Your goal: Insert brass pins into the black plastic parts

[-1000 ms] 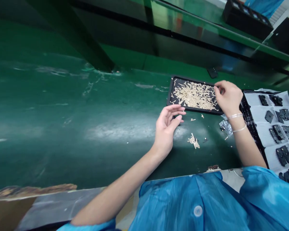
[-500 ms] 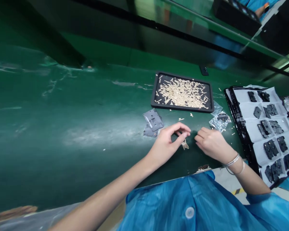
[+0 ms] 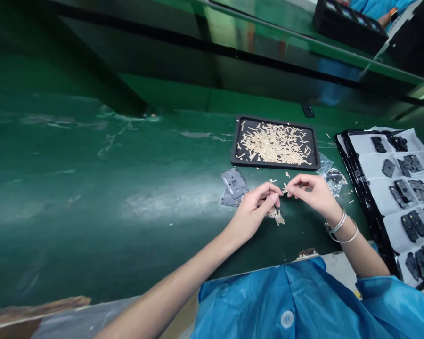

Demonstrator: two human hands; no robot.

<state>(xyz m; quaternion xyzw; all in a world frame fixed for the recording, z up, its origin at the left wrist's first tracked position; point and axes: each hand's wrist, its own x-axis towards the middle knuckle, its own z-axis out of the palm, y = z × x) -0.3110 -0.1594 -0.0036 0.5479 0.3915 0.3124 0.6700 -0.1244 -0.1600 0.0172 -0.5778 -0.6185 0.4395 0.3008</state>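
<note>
My right hand (image 3: 313, 192) pinches a small beige strip (image 3: 285, 189) between thumb and fingertips. Close to its left, my left hand (image 3: 255, 207) is closed, thumb against the curled fingers; whatever it may hold is hidden. Just below the left fingertips a little heap of beige pieces (image 3: 278, 217) lies on the green table. Flat dark grey plates (image 3: 234, 182) overlap one another beside the left hand. Beyond both hands stands a shallow black tray (image 3: 275, 164) with a heap of loose beige strips (image 3: 273, 143).
Clear plastic bags (image 3: 334, 179) lie right of the black tray. Farther right, stacked black trays hold a white divided liner (image 3: 371, 165) with dark parts (image 3: 411, 223) in its compartments. A dark post (image 3: 127, 101) meets the table at the back left. Another person's arm (image 3: 385, 20) shows behind the glass.
My right hand has turned and opened out slightly, bringing a beige strip into view at its fingertips, nearer the left hand. The whole view has shifted a little.
</note>
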